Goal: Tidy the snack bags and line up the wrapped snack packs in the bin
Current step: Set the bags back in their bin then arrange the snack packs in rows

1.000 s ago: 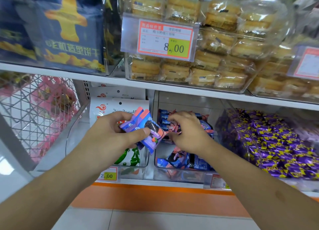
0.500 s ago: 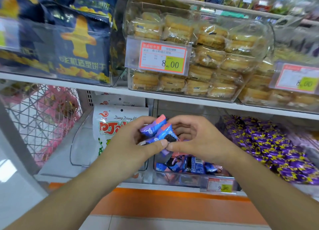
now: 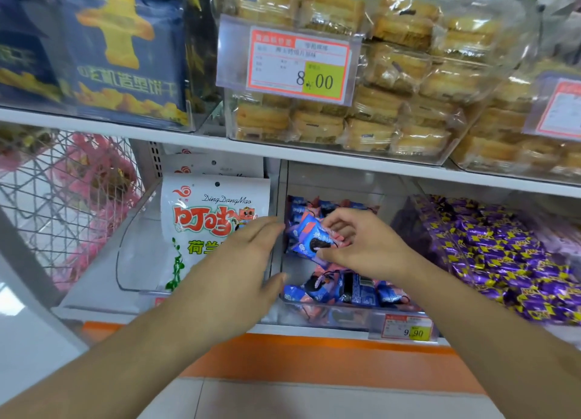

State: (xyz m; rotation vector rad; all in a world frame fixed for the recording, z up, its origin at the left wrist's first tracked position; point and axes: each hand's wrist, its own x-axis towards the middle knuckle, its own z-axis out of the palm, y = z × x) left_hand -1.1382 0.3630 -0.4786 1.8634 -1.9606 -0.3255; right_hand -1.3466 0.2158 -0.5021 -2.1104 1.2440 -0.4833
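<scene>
Blue-and-pink snack packs point(image 3: 314, 241) are pinched in the right hand point(image 3: 361, 245), up over the clear bin point(image 3: 327, 316), with more packs point(image 3: 345, 289) piled loose near its front. Left hand point(image 3: 248, 261) is flat with straight fingers, holding nothing, against the bin's left wall. White snack bag point(image 3: 207, 226) stands just left.

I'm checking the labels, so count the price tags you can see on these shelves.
3. One reading 8.00 hangs on the bin of wrapped cakes up top; one partly cut off is at the right edge; one reading 9.90 fronts the blue snack pack bin. The left hand may hide another.
</scene>
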